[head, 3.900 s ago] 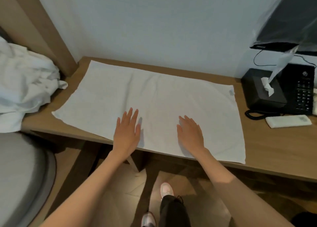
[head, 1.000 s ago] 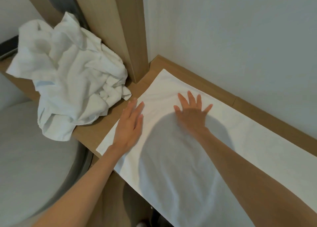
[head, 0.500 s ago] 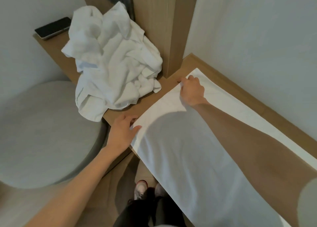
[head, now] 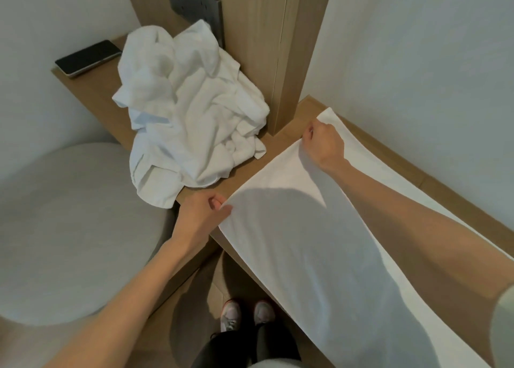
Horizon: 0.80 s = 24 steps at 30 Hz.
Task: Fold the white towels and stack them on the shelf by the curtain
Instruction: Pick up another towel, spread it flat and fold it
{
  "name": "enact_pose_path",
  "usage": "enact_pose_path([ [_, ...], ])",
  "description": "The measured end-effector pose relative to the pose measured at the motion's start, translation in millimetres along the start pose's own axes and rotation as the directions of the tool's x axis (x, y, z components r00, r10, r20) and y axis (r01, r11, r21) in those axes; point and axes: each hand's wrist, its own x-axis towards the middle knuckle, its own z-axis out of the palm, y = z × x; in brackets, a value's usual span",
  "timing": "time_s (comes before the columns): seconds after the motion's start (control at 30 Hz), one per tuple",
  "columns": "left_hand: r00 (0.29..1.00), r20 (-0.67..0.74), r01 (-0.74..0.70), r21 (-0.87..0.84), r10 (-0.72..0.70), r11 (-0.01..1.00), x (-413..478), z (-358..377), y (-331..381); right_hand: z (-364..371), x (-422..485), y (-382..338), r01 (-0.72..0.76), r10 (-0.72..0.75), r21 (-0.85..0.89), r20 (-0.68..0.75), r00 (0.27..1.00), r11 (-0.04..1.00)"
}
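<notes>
The near left corner of the spread white towel [head: 292, 242] is pinched between the thumb and curled fingers [head: 217, 202] of the left hand [head: 200, 217]. Its far left corner is gripped by the curled fingers [head: 313, 130] of the right hand [head: 324, 143] and is raised slightly off the wooden counter [head: 286, 138]. The rest of the towel is laid flat along the counter, running to the right beside the wall. Just left of it, a crumpled heap of white towels [head: 189, 117] is piled on the same surface against a wooden post [head: 267, 47], with one fold hung over the near edge. A dark phone [head: 88, 57] is laid at the far left end, apart from the heap. A round grey seat [head: 69, 228] is seen below on the left, and a pair of shoes [head: 230, 316] on the floor.
</notes>
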Motion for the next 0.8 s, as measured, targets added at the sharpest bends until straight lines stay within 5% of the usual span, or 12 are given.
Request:
enact_pose_path([
  [0.17,0.958,-0.254,-0.175,-0.148,0.133,0.973,-1,-24,27,-31,7,-17,-0.107,0.142,0.293,-0.102,0.985,0.950],
  [0.37,0.918,-0.341,-0.303,-0.264,0.205,0.916,-9,-36,46,-59,-9,-24,-0.114,0.262,0.482,-0.251,0.932,0.869],
  [0.8,0.886,-0.078,-0.441,-0.446,0.456,0.779,-82,2,104,-124,-104,44,-0.207,0.451,0.612,-0.275,0.849,0.763],
])
